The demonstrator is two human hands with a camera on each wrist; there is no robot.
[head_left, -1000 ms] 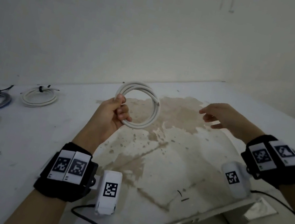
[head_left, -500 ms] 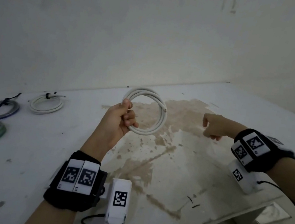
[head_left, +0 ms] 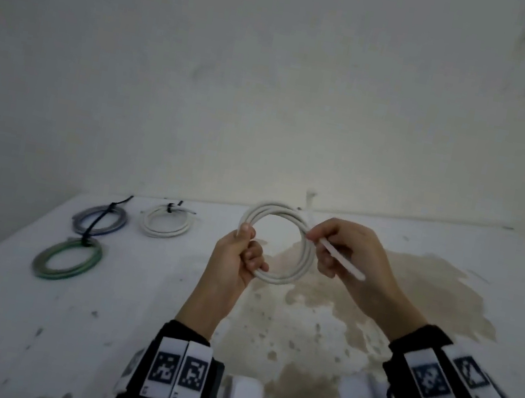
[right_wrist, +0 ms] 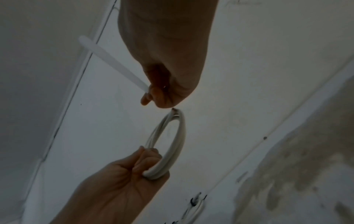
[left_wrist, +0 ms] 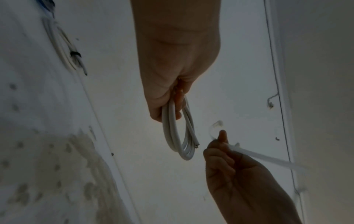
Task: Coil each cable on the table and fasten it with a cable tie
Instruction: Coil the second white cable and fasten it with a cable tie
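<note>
A coiled white cable (head_left: 281, 243) is held up above the table (head_left: 9, 313), gripped at its left side by the left hand (head_left: 237, 260), whose fingers are curled tightly round the bundled loops. A pale cable tie (head_left: 341, 259) is pinched between the thumb and curled fingers of the right hand (head_left: 351, 262), just at the right side of the coil; from the wrist views, whether the tie touches the cable cannot be told. One cut end of the cable is seen at the coil's far edge.

On the far left of the table three finished coils are laid: a white coil (head_left: 165, 222) bound with a black tie, a blue-grey coil (head_left: 99, 220) also tied in black, and a green coil (head_left: 68, 258) nearer.

Black-and-white square code markers (head_left: 178, 370) are worn on both wrists; no readable writing is shown.
</note>
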